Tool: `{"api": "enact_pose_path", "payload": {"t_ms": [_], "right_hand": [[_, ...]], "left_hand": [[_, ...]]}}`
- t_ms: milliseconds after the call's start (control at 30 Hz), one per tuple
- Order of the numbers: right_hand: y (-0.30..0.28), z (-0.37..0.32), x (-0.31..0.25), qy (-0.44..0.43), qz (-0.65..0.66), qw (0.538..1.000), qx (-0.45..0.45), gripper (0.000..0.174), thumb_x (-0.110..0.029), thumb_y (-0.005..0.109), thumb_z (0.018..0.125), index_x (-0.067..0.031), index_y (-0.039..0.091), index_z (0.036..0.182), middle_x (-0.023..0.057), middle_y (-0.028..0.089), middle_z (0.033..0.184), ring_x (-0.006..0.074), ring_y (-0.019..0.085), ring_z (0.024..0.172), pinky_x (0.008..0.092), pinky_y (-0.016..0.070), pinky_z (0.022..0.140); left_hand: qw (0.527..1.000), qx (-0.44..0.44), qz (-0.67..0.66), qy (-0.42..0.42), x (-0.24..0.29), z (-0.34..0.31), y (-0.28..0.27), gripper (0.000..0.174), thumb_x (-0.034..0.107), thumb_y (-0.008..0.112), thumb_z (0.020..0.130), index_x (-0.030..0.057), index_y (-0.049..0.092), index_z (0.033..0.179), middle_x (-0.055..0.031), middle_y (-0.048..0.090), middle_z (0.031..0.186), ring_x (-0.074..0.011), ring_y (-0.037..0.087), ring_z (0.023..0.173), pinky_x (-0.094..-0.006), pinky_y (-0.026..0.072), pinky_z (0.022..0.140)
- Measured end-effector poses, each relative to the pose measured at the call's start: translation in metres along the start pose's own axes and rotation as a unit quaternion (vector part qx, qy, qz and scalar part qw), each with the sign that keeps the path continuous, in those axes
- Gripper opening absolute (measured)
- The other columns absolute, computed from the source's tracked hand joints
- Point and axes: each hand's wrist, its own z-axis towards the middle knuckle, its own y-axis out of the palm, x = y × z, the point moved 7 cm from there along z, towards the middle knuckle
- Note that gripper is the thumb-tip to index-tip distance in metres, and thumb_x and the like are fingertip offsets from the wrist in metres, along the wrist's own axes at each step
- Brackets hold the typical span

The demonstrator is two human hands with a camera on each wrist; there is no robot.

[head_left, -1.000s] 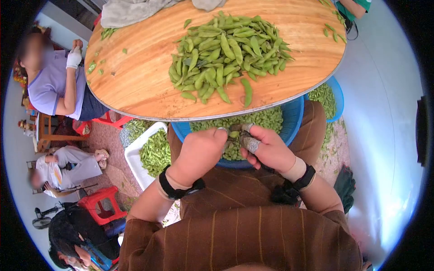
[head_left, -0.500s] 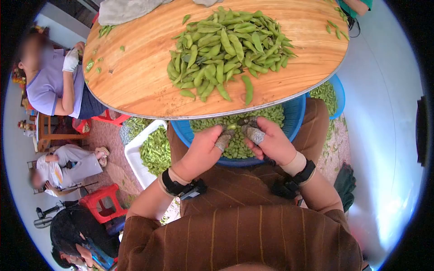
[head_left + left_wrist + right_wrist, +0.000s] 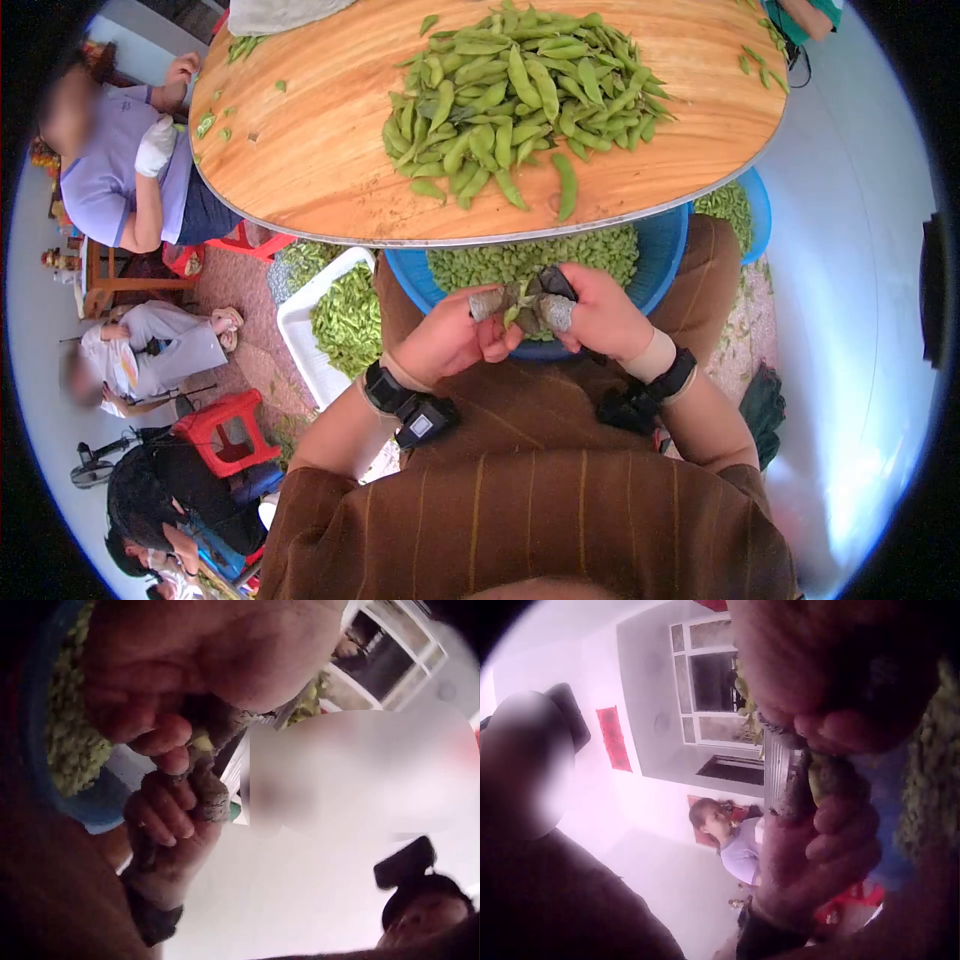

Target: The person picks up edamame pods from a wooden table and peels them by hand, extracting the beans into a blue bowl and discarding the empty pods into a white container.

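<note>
Over a blue basin point(image 3: 662, 262) of shelled green beans point(image 3: 590, 250), both hands meet at a green pod point(image 3: 515, 312) in the head view. My left hand point(image 3: 447, 335) pinches it from the left, wrapped thumb and curled fingers around it. From the right, my right hand point(image 3: 605, 318) pinches the same pod with grey-wrapped fingertips. A bit of yellow-green pod point(image 3: 201, 741) shows between the fingers in the left wrist view; the rest is hidden by them. In the right wrist view the pod point(image 3: 817, 780) is mostly covered too.
A round wooden table point(image 3: 300, 150) with a heap of pods point(image 3: 520, 90) stands beyond the basin. At the left are a white tray point(image 3: 297, 325) of green pods, a red stool point(image 3: 225, 435) and several people. Another blue basin point(image 3: 762, 215) sits at the right.
My left hand has turned, showing more of its curled fingers, and both hands have come closer together around a pod. The table's view has shifted slightly up and right.
</note>
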Motion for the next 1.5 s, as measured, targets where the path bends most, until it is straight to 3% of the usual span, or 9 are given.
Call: {"api": "enact_pose_path", "payload": {"t_ms": [533,700,733,800,900,1000,1167,1367,1500], "right_hand": [[-0.054,0.000,0.020,-0.041,-0.128,0.973,0.189,0.020,-0.014,0.062,0.077,0.0023,0.050,0.080,0.0089,0.050,0.058,0.0154,0.047,0.047,0.0312,0.0385,0.045],[-0.056,-0.001,0.010,-0.073,-0.221,0.951,0.202,0.025,-0.016,0.064,0.073,0.0043,0.051,0.081,0.0155,0.051,0.062,0.0221,0.049,0.055,0.0356,0.0406,0.053],[-0.050,-0.001,0.005,-0.066,-0.225,0.955,0.183,0.025,-0.016,0.064,0.074,0.0039,0.052,0.081,0.0158,0.052,0.063,0.0226,0.049,0.056,0.0354,0.0410,0.053],[-0.041,0.003,0.001,-0.058,-0.230,0.958,0.164,0.024,-0.016,0.064,0.074,0.0035,0.052,0.082,0.0160,0.053,0.064,0.0231,0.049,0.057,0.0351,0.0415,0.054],[-0.024,0.010,-0.004,-0.072,-0.169,0.976,0.117,0.023,-0.015,0.064,0.075,0.0029,0.053,0.082,0.0157,0.053,0.065,0.0224,0.047,0.057,0.0351,0.0421,0.055],[-0.020,0.019,-0.004,-0.035,-0.179,0.979,0.086,0.022,-0.015,0.062,0.076,0.0022,0.055,0.086,0.0183,0.058,0.071,0.0280,0.054,0.060,0.0386,0.0451,0.059],[-0.011,0.042,-0.010,-0.254,-0.548,0.789,0.114,0.022,-0.016,0.059,0.074,-0.0043,0.059,0.092,0.0194,0.062,0.081,0.0398,0.059,0.075,0.0471,0.0488,0.067],[-0.004,0.046,-0.010,-0.188,-0.558,0.805,0.075,0.026,-0.014,0.062,0.071,-0.0023,0.061,0.094,0.0221,0.060,0.082,0.0411,0.057,0.079,0.0454,0.0475,0.069],[-0.015,0.036,-0.011,-0.288,-0.469,0.828,0.111,0.022,-0.016,0.065,0.074,-0.0029,0.061,0.091,0.0139,0.061,0.073,0.0311,0.060,0.065,0.0382,0.0481,0.059]], "left_hand": [[0.924,0.207,0.316,0.062,0.019,0.001,-0.023,0.014,0.011,0.048,0.091,0.0012,0.057,0.096,-0.0067,0.062,0.085,-0.0128,0.059,0.067,-0.0269,0.0489,0.058],[0.474,0.226,0.757,0.388,0.053,-0.008,0.000,0.019,0.012,0.051,0.086,-0.0024,0.060,0.096,-0.0133,0.065,0.089,-0.0116,0.065,0.067,-0.0302,0.0510,0.054],[0.475,0.225,0.757,0.388,0.059,-0.012,0.014,0.019,0.012,0.051,0.086,-0.0024,0.060,0.096,-0.0133,0.065,0.089,-0.0116,0.065,0.067,-0.0302,0.0510,0.054],[0.824,0.216,0.513,0.103,0.047,-0.001,-0.003,0.016,0.005,0.048,0.081,-0.0044,0.059,0.090,-0.0147,0.063,0.079,-0.0212,0.065,0.070,-0.0329,0.0509,0.055],[0.940,0.135,0.313,0.024,0.023,0.010,-0.008,0.017,0.013,0.049,0.090,-0.0005,0.059,0.095,-0.0082,0.064,0.082,-0.0136,0.062,0.064,-0.0267,0.0489,0.054],[0.926,0.190,0.321,0.062,0.029,0.001,-0.024,0.017,0.012,0.046,0.092,0.0006,0.058,0.098,-0.0045,0.062,0.078,-0.0119,0.057,0.061,-0.0246,0.0475,0.055],[0.901,0.246,0.336,0.119,0.038,-0.041,-0.047,0.021,0.007,0.044,0.089,-0.0004,0.057,0.104,-0.0047,0.061,0.079,-0.0104,0.054,0.060,-0.0235,0.0479,0.055],[0.843,0.364,0.364,0.159,0.037,-0.113,-0.113,0.034,0.000,0.043,0.084,0.0000,0.055,0.116,-0.0085,0.062,0.083,-0.0165,0.059,0.064,-0.0257,0.0507,0.058],[0.518,0.481,0.682,0.186,0.048,-0.149,-0.121,0.040,-0.001,0.054,0.077,0.0024,0.054,0.117,-0.0183,0.062,0.090,-0.0342,0.060,0.073,-0.0357,0.0513,0.070]]}}
